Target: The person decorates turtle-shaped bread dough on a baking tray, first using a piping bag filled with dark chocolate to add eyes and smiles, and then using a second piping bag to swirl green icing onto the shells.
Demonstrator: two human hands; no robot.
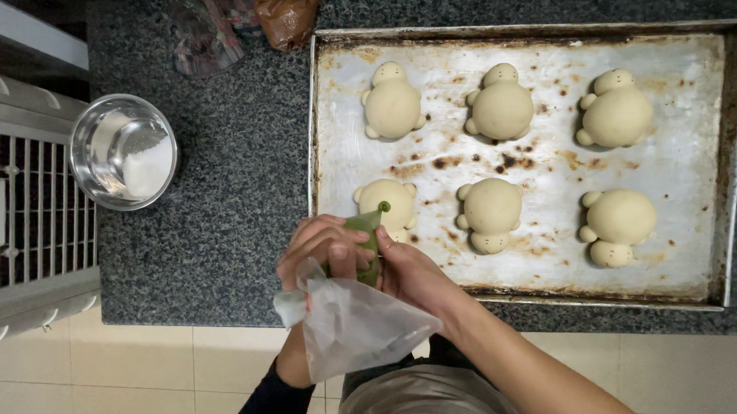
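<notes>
A crumpled brown plastic bag [285,12] lies at the far edge of the dark speckled stone counter [230,186], touching a clear wrapped bundle of red-patterned cloth [212,22] to its left; no labels, signs or screens.

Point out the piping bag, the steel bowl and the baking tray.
piping bag [368,231]: head view, on its green filled cone.
steel bowl [102,128]: head view, on its inner wall.
baking tray [541,164]: head view, on bare metal between the buns.

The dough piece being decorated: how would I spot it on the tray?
Find the metal baking tray on the dark counter. Six turtle-shaped dough pieces sit in two rows; take the near row's left end. That dough piece alone has a green dot, under the piping bag.
</notes>
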